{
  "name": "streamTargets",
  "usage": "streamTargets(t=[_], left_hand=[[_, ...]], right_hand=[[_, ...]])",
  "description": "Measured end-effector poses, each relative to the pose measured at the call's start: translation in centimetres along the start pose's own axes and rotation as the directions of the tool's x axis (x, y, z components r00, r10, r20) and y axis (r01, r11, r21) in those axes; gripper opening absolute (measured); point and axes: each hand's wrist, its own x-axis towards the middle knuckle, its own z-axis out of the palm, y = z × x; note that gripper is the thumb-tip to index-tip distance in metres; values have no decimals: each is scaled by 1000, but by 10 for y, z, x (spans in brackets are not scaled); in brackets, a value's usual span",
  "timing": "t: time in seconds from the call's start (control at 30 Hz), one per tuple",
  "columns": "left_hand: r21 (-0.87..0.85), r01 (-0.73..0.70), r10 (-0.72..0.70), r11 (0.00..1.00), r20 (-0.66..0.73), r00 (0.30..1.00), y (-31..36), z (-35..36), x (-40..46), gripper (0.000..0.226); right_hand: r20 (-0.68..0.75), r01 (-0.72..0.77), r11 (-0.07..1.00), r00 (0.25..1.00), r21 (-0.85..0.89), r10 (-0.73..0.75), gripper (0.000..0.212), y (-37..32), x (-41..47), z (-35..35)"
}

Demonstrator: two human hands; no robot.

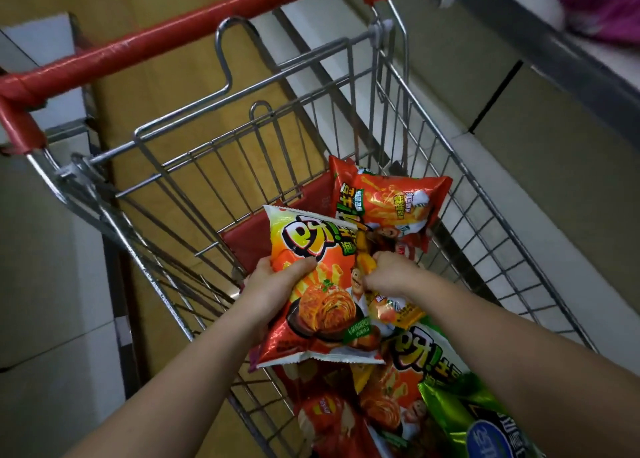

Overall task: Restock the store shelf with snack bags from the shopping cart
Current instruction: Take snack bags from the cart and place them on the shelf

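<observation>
I look down into a wire shopping cart (433, 135) with a red handle (166, 38). My left hand (277, 284) grips the left edge of an orange-red snack bag (315, 305) with a kimchi picture, held above the basket. My right hand (391, 274) is closed on a yellow-orange snack bag (391, 310) right beside it. Another orange-red bag (384, 201) lies at the far end of the basket. Below my arms lie more bags: a green one (460, 412), a red one (329, 419) and an orange one (415, 360).
A grey store shelf edge (568, 52) runs along the upper right, with a pink-purple bag (602, 7) on it. The shelf base and pale floor tiles (52, 267) flank the cart. A tan floor strip (166, 87) lies under the cart's front.
</observation>
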Motion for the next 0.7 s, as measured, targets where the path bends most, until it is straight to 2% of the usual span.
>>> streamTargets(t=[0.07, 0.13, 0.23, 0.3, 0.4, 0.47, 0.57, 0.7], left_hand=[[-3, -22, 22, 1000, 31, 999, 4, 0, -11, 81], [-12, -51, 52, 999, 43, 998, 4, -1, -19, 68], [-43, -132, 133, 990, 35, 990, 12, 0, -43, 66], [-82, -190, 192, 978, 22, 981, 19, 3, -63, 69], [-117, -306, 307, 945, -7, 952, 35, 11, -93, 71], [-149, -392, 392, 908, -26, 919, 48, 19, -121, 61], [-199, -507, 509, 839, -44, 860, 67, 31, -163, 52], [-238, -632, 640, 738, -48, 766, 88, 39, -213, 54]], right_hand=[[-17, 30, 998, 999, -57, -31, 38, 3, -14, -3], [-21, 55, 992, 998, -113, -58, 51, 5, -31, -10], [-97, 90, 982, 989, -168, -107, 56, 7, -56, -26], [-220, 119, 984, 964, -135, -147, 60, 9, -74, -38], [-416, 193, 980, 889, -45, -194, 65, 10, -105, -59], [-515, 260, 966, 828, -3, -224, 64, 13, -133, -75], [-614, 362, 931, 745, 42, -262, 60, 15, -172, -98], [-717, 520, 848, 631, 106, -297, 60, 13, -225, -125]])
